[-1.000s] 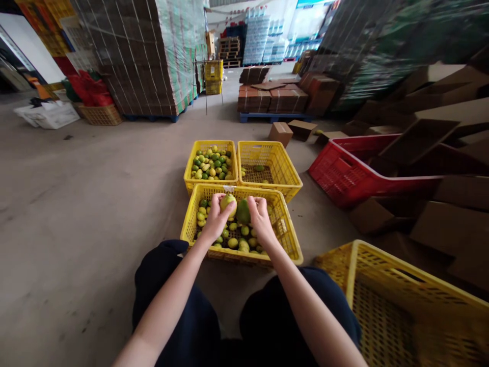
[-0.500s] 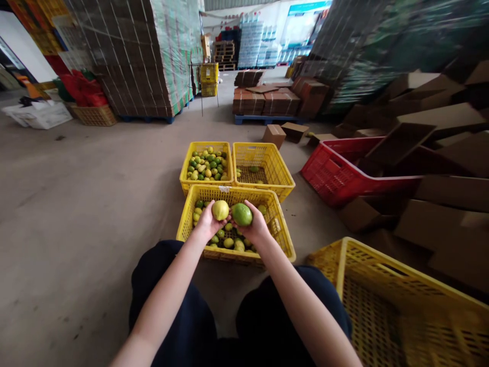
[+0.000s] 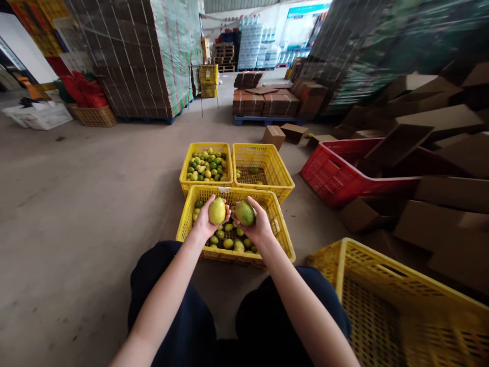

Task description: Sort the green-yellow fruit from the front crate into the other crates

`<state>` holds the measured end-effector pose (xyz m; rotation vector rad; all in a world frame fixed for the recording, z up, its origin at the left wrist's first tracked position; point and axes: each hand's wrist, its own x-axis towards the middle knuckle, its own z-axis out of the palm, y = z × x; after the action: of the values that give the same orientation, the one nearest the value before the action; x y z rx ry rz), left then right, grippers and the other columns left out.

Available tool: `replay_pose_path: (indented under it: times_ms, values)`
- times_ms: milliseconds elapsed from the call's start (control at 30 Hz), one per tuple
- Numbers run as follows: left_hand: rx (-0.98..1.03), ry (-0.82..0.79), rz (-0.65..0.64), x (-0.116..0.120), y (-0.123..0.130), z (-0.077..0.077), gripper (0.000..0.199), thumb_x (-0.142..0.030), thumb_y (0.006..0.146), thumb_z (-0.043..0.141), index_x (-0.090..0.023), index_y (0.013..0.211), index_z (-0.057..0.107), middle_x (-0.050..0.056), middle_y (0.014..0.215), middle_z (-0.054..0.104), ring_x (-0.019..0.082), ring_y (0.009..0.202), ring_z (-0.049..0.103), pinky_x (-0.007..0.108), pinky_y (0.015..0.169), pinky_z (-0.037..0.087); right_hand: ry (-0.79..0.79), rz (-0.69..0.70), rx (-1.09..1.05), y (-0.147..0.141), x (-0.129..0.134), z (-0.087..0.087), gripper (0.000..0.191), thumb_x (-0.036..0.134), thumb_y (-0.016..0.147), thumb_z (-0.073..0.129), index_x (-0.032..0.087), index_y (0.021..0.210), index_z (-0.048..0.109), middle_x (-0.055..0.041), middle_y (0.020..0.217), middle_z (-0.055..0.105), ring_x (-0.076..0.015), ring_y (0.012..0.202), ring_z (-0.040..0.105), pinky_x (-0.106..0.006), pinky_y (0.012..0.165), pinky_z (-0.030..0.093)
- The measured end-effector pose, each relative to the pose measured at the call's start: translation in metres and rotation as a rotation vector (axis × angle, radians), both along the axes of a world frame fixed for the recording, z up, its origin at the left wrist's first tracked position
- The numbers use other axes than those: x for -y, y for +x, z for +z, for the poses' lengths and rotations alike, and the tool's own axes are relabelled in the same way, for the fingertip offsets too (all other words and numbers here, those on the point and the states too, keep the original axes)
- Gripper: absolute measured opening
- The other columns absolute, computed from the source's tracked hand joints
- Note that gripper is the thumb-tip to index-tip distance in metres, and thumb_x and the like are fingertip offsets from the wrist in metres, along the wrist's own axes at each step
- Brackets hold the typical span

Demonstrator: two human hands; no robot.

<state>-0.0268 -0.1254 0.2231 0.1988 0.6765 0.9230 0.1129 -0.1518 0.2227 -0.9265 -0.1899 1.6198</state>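
Note:
Above the near yellow crate, my left hand holds a yellow fruit, its fingers curled under and around it. A green fruit rests in my right hand, gripped by the thumb and fingers. The two hands are close together, with a small gap between the fruits. Several green and yellow fruits lie in the near crate below. Behind it, the back left crate holds many mixed fruits, and the back right crate has only a few at its bottom.
A large yellow crate stands at the lower right. Beyond it are a red crate and a heap of cardboard boxes. Flattened cartons sit on a blue pallet ahead. A wrapped stack rises at the left.
Both fruits have been turned in my hands, and the green one shows a duller, yellowish patch. My hands have shifted slightly apart.

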Motion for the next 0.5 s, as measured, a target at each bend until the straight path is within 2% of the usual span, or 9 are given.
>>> replay_pose_path:
  times_ms: [67, 167, 333, 433, 500]
  values:
    - [0.039, -0.012, 0.001, 0.000, 0.001, 0.000, 0.032, -0.033, 0.095, 0.043, -0.012, 0.079, 0.062, 0.005, 0.065, 0.065, 0.013, 0.059, 0.066, 0.023, 0.057, 0.056, 0.042, -0.011, -0.005, -0.001, 0.001, 0.002, 0.015, 0.032, 0.071, 0.066, 0.018, 0.071, 0.061, 0.0000, 0.059, 0.064, -0.0123, 0.046, 0.055, -0.021, 0.036, 0.039]
    - [0.062, -0.034, -0.005, 0.001, 0.002, -0.002, 0.029, -0.031, 0.095, 0.043, -0.013, 0.087, 0.064, 0.004, 0.070, 0.067, 0.013, 0.064, 0.067, 0.023, 0.059, 0.056, 0.039, 0.043, -0.028, -0.001, 0.001, 0.000, 0.017, 0.034, 0.072, 0.061, 0.017, 0.071, 0.061, -0.0028, 0.057, 0.063, -0.0142, 0.045, 0.055, -0.022, 0.031, 0.035]
    - [0.047, -0.037, 0.020, 0.002, 0.000, -0.001, 0.032, -0.037, 0.092, 0.045, -0.012, 0.095, 0.065, 0.005, 0.069, 0.065, 0.014, 0.061, 0.064, 0.025, 0.057, 0.057, -0.067, 0.036, -0.014, 0.000, -0.004, -0.013, 0.011, 0.026, 0.077, 0.051, 0.017, 0.075, 0.058, -0.0039, 0.054, 0.062, -0.0174, 0.047, 0.059, -0.025, 0.037, 0.044]
    - [-0.010, -0.048, 0.114, 0.002, 0.000, 0.001, 0.016, -0.025, 0.085, 0.055, -0.013, 0.092, 0.063, 0.003, 0.069, 0.063, 0.013, 0.062, 0.063, 0.025, 0.058, 0.058, -0.060, 0.005, -0.029, 0.001, -0.005, -0.014, 0.012, 0.027, 0.079, 0.050, 0.018, 0.079, 0.057, -0.0046, 0.059, 0.065, -0.0174, 0.049, 0.060, -0.027, 0.041, 0.048]
    - [-0.043, -0.050, 0.142, 0.002, -0.001, 0.001, 0.012, -0.021, 0.084, 0.056, -0.014, 0.091, 0.063, 0.003, 0.069, 0.063, 0.012, 0.060, 0.062, 0.022, 0.055, 0.056, -0.032, -0.015, -0.057, 0.001, -0.004, -0.011, 0.014, 0.029, 0.079, 0.050, 0.017, 0.082, 0.058, -0.0060, 0.064, 0.067, -0.0172, 0.052, 0.060, -0.027, 0.042, 0.049]
